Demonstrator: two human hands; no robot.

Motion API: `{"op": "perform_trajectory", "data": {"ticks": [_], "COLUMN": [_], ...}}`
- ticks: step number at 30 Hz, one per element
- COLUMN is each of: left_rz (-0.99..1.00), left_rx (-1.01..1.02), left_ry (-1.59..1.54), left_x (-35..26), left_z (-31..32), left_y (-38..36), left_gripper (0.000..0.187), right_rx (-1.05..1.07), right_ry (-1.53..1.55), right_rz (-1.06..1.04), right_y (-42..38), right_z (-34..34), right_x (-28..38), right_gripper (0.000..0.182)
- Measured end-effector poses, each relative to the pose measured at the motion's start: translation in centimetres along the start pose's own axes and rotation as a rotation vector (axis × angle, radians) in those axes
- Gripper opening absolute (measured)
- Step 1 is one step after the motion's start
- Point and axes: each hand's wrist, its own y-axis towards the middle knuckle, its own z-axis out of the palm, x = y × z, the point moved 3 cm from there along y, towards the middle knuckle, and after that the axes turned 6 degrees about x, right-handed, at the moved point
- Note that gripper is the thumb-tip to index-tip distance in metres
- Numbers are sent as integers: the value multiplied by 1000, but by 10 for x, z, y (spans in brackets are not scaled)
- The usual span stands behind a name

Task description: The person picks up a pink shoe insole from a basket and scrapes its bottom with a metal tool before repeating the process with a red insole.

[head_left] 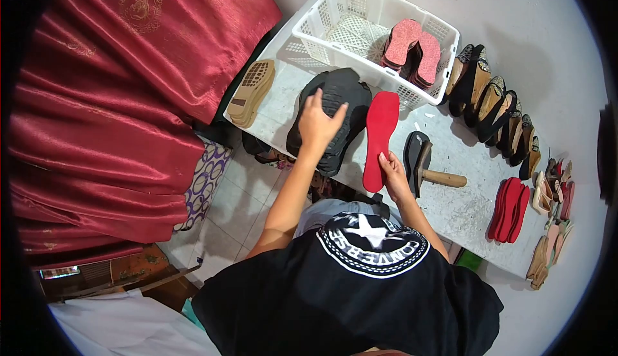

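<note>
A red insole (381, 140), long and flat, is upright in my right hand (394, 174), which pinches its lower right edge with thumb and fingers. My left hand (320, 123) lies over a pile of black soles (347, 89), its thumb and fingers spread and touching the ridged top one. Just right of the red insole, a hammer (444, 178) with a wooden handle lies with its head over a black sole (414, 147).
A white plastic basket (376, 60) with pink insoles (427, 60) stands at the back. Tan soles (252, 92) sit at the left end of the table (444, 211). Red insoles (508, 210) lie at the right, and patterned shoes (492, 102) line the wall. A red curtain (129, 98) hangs left.
</note>
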Motion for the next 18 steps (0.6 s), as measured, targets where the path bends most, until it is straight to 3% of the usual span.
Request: {"op": "perform_trajectory", "data": {"ticks": [4, 6, 12, 15, 18], "left_rz": [6, 125, -140, -204, -197], "left_rx": [372, 326, 82, 171, 311], "left_ry": [175, 224, 28, 312, 338], "left_x": [19, 27, 68, 106, 130], "left_z": [37, 40, 23, 39, 55], "left_y": [-32, -43, -9, 0, -6], "left_gripper": [74, 75, 67, 74, 78], "right_rx": [-16, -31, -31, -9, 8], "right_ry": [13, 10, 20, 5, -12], "right_rz": [11, 9, 12, 45, 36], "right_y": [-5, -6, -6, -6, -6], "right_z": [0, -1, -3, 1, 1], "right_x": [1, -1, -11, -9, -10], "right_gripper": [24, 24, 24, 24, 26]}}
